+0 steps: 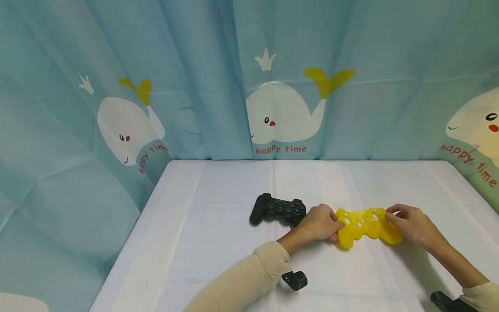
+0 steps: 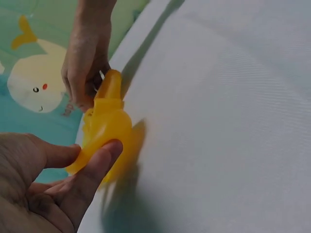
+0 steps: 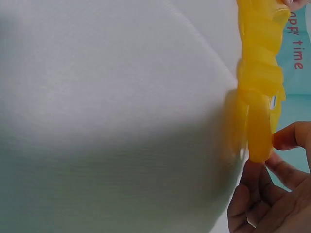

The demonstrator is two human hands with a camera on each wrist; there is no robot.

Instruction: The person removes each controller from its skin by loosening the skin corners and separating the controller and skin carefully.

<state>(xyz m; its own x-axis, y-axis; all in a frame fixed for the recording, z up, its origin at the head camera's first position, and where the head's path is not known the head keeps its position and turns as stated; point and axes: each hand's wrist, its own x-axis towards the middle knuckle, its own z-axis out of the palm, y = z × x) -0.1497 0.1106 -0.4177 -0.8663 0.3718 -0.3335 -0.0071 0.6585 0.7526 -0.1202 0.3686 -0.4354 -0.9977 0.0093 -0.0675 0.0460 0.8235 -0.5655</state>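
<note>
Probably a staged recording booth: whale-print curtains (image 1: pixel 280 108) enclose a white-clothed table (image 1: pixel 218 242).

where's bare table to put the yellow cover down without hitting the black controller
Bare cloth lies along the table's left side, left of the controller, and across the far strip by the curtain. Crowded: the middle front, where left hand and right hand pinch the cover just right of the controller.

Your left hand (image 1: pixel 320 222) sits near the middle, knuckles up, its thumb and fingers (image 2: pixel 95 167) curled in a pinching grip. Your right hand (image 1: pixel 411 224) lies just to its right, fingers (image 3: pixel 286 137) bent and pinching too. Both forearms reach in from the near edge, sleeves pulled to the wrists.
</note>
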